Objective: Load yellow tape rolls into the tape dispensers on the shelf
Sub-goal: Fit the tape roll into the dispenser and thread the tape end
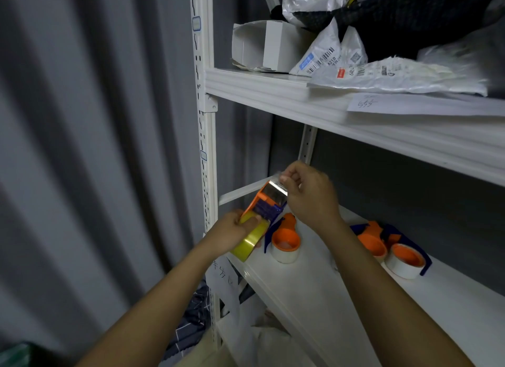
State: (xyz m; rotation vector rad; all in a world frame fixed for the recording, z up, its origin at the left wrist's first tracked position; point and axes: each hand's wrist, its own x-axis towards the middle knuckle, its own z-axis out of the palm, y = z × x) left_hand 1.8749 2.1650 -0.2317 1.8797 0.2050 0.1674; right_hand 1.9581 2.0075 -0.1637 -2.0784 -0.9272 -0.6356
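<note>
My left hand point(233, 230) grips a yellow tape roll point(252, 239) that sits in an orange and blue tape dispenser point(266, 202), held just above the left end of the white shelf point(314, 284). My right hand point(308, 194) pinches the loose tape end at the dispenser's toothed metal blade point(278, 187). On the shelf stand three more orange and blue dispensers, one point(285, 241) right under my hands, two point(373, 239) point(407, 260) further right; their rolls look white.
The white shelf upright point(205, 120) rises at the left, grey curtain point(82, 148) beside it. The shelf above holds a white box point(262, 45), mail bags point(355, 63) and a paper label point(382, 104). Bags and fabric lie below the shelf point(246, 325).
</note>
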